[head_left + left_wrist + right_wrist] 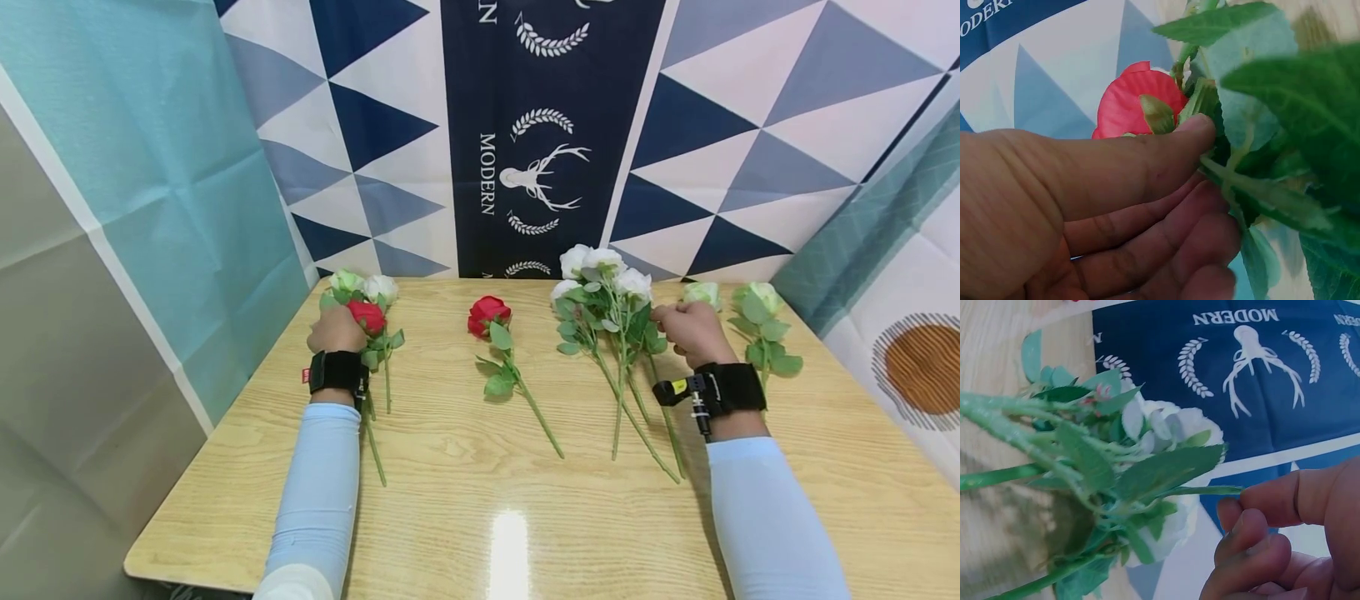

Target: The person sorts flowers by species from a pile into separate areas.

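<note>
My left hand (337, 330) pinches a red rose (1138, 100) just under its bloom, thumb along the green base and fingers curled beneath. A white rose (381, 288) and a pale green rose (347, 280) lie right behind it. At the right, a bunch of white roses (602, 260) lies with its blooms toward the back. My right hand (696, 332) is beside this bunch, fingers curled. In the right wrist view its fingertips pinch the end of a thin green leaf (1204, 490) that sticks out from the bunch.
Another red rose (489, 317) lies mid-table, its stem slanting to the front right. Beyond my right hand lie two pale green roses, one nearer (702, 293) and one farther right (759, 297). A patterned curtain (390, 167) rises behind the wooden table (442, 500).
</note>
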Motion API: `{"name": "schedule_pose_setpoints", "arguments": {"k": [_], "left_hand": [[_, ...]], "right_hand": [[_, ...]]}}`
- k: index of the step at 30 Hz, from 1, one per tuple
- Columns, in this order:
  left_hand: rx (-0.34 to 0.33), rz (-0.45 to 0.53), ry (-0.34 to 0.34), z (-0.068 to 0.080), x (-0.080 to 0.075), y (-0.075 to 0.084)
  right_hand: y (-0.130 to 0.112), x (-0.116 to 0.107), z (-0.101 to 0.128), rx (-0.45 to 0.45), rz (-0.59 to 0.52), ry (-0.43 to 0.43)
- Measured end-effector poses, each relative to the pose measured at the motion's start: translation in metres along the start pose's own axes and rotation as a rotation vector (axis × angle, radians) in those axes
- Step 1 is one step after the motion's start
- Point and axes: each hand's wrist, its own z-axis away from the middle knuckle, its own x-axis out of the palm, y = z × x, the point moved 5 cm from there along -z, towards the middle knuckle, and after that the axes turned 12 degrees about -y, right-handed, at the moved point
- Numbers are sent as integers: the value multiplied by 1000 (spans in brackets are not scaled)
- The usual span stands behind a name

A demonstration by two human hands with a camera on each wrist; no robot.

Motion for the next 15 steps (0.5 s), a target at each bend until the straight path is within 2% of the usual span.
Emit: {"name": "schedule_pose_setpoints", "arguments": {"k": [10,15], "left_hand": [[-8,14,3,-4,4,-2],[8,34,38,-2,2,-1]], "right_hand": [[-21,1,11,-63,60,33],[-28,0,14,-85,69,62]]}}
